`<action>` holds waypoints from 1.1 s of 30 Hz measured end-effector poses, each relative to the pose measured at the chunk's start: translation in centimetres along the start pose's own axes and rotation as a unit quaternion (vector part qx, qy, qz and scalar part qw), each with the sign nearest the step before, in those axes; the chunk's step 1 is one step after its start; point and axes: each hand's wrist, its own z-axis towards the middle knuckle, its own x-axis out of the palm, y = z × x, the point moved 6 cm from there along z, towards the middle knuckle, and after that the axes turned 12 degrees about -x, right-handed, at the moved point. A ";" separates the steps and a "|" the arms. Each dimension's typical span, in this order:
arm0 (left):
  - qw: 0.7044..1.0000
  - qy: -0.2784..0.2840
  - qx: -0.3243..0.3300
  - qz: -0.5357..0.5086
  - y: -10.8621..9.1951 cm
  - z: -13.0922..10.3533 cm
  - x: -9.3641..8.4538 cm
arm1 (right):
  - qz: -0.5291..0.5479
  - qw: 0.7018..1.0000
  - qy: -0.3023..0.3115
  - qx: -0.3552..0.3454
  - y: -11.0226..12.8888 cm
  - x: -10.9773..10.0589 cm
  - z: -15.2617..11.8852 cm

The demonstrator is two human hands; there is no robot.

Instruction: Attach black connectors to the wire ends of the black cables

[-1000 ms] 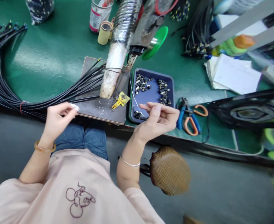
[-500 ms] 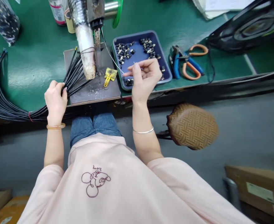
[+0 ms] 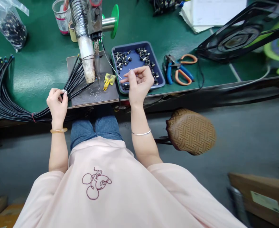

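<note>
- We see a silvery duct [image 3: 81,23] hanging over the dark board [image 3: 106,95], its whitish nozzle [image 3: 87,60] hiding some ends of the black cables [image 3: 74,79].
- The green-rimmed spool [image 3: 114,22] sits at one o'clock from the board, the pliers [image 3: 170,69] at three from the tray, the stool [image 3: 191,131] at four from our right hand.
- Our blue tray [image 3: 133,61], at three o'clock from the board, holds small black connectors [image 3: 124,60]; our right hand [image 3: 140,84] partly covers it.
- At ten o'clock, our clear bag [image 3: 13,28] contains dark parts.
- Our left hand [image 3: 57,103] pinches the cables at the board's nine o'clock edge.
- Our right thumb and fingers draw together near a thin wire [image 3: 111,65]; whether they grasp it, we cannot tell.
</note>
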 end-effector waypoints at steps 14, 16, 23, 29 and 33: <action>0.994 0.001 0.029 0.110 -1.1 -1.0 0.7 | 0.022 0.998 -0.011 0.052 2.1 0.3 0.0; 0.991 -0.008 0.023 0.129 -1.1 -0.8 1.0 | 0.018 0.998 -0.008 0.062 2.2 0.4 -0.1; 0.987 0.008 0.031 0.157 -1.7 -0.7 1.0 | 0.006 0.996 -0.003 0.091 2.2 0.5 -0.3; 0.990 0.013 0.038 0.132 -1.8 -1.4 0.7 | 0.005 0.996 0.004 0.088 2.4 0.5 -0.2; 0.996 0.006 0.034 0.085 -1.6 -1.5 0.1 | 0.004 0.997 0.000 0.080 2.5 0.5 -0.3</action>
